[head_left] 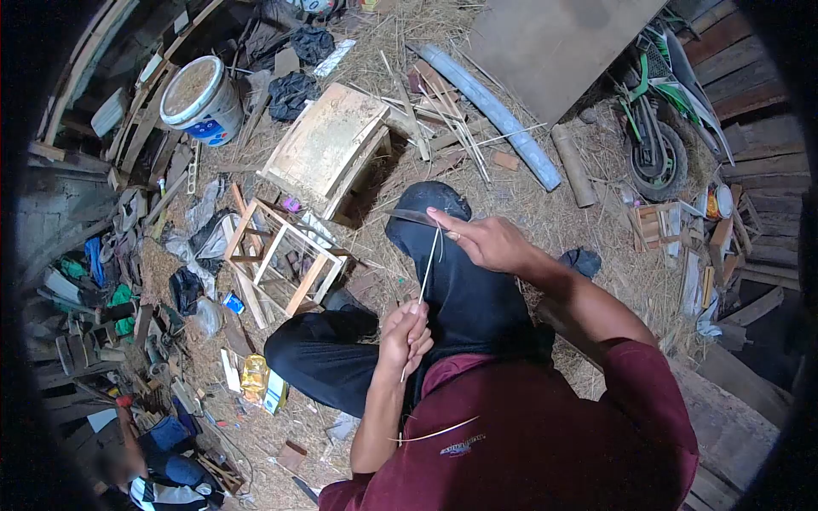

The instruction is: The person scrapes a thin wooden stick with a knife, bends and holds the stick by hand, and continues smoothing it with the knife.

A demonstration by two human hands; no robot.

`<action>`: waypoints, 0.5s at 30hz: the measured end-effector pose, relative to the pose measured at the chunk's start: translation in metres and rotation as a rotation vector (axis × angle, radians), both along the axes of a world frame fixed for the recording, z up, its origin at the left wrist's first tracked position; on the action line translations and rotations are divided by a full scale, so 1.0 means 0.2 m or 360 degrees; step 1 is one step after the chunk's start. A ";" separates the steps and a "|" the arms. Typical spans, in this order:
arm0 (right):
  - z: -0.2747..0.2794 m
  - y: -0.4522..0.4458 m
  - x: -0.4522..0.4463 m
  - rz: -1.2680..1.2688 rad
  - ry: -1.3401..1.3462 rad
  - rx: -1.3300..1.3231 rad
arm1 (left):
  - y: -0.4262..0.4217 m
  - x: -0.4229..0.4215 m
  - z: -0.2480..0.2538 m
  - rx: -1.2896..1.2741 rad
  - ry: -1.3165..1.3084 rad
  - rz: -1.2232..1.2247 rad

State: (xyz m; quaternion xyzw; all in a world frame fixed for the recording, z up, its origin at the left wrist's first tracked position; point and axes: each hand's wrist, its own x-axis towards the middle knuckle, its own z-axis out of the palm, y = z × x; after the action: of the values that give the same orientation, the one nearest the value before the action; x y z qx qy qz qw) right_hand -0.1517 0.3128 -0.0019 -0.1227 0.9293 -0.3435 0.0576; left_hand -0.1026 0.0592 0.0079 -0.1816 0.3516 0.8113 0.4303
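Observation:
My left hand [405, 335] is closed on a thin pale strip [428, 271] in front of my chest. The strip runs up from its fingers to my right hand [481, 241], over my raised knee. A knife [411, 216] with a dark curved blade points left from my right hand, whose fingers are wrapped round its handle end. The strip's upper end meets the blade near the right fingertips, and a thin curl stands off it there. Another thin sliver [439, 431] lies across my maroon shirt.
A small wooden frame [285, 260] and a wooden stool [328, 145] stand ahead to the left. Beyond are a white bucket [200, 98], a grey curved piece [494, 115] and a motorbike [660, 119]. A co-worker [166, 468] sits at the lower left.

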 end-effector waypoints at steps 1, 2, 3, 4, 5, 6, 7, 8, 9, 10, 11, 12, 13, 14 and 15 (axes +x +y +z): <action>-0.01 -0.01 -0.01 0.0003 0.0011 -0.0007 | -0.03 0.02 0.00 0.0007 0.0011 -0.0007; -0.06 -0.02 -0.01 -0.0101 0.0119 -0.0099 | -0.07 0.05 0.01 0.0011 0.0019 -0.0011; -0.05 -0.02 -0.02 -0.0137 0.0083 -0.0096 | -0.11 0.08 0.03 0.0011 0.0029 -0.0015; -0.04 -0.01 -0.03 -0.0173 0.0052 -0.0095 | -0.16 0.12 0.05 -0.0032 -0.0028 0.0024; -0.02 0.00 -0.05 -0.0205 0.0017 -0.0098 | -0.19 0.14 0.06 -0.0093 -0.0013 0.0051; 0.00 0.01 -0.05 -0.0195 -0.0042 -0.0180 | -0.21 0.14 0.06 -0.0138 -0.0013 0.0083; 0.00 0.01 -0.05 -0.0188 -0.0108 -0.0215 | -0.21 0.13 0.05 -0.0180 -0.0008 0.0118; 0.00 0.01 -0.05 -0.0185 -0.0164 -0.0245 | -0.19 0.09 0.04 -0.0123 0.0007 0.0124; 0.00 0.02 -0.07 -0.0187 -0.0214 -0.0270 | -0.15 0.04 0.03 -0.0132 0.0059 0.0076; -0.03 0.00 -0.06 -0.0112 -0.0015 -0.0393 | -0.11 -0.02 0.00 -0.0075 0.0073 0.0066; -0.06 -0.03 -0.05 -0.0028 0.0184 -0.0502 | -0.05 -0.09 -0.02 -0.0015 0.0082 0.0052; -0.05 -0.03 -0.04 0.0053 0.0205 -0.0432 | 0.01 -0.15 -0.02 0.0003 0.0089 0.0029; -0.03 -0.03 -0.03 0.0131 0.0219 -0.0363 | 0.07 -0.21 -0.01 0.0021 0.0089 0.0006; 0.01 -0.03 -0.02 0.0126 -0.0031 -0.0193 | 0.12 -0.25 -0.01 0.0037 0.0081 -0.0016; 0.06 -0.02 -0.02 0.0158 -0.0065 -0.0083 | 0.16 -0.27 -0.02 0.0081 0.0036 -0.0017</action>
State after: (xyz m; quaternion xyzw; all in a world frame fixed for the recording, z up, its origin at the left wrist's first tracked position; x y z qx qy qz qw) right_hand -0.1558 0.3081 0.0093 -0.1630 0.9114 -0.3669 0.0902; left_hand -0.1568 0.0904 0.0034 -0.1595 0.3367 0.8196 0.4352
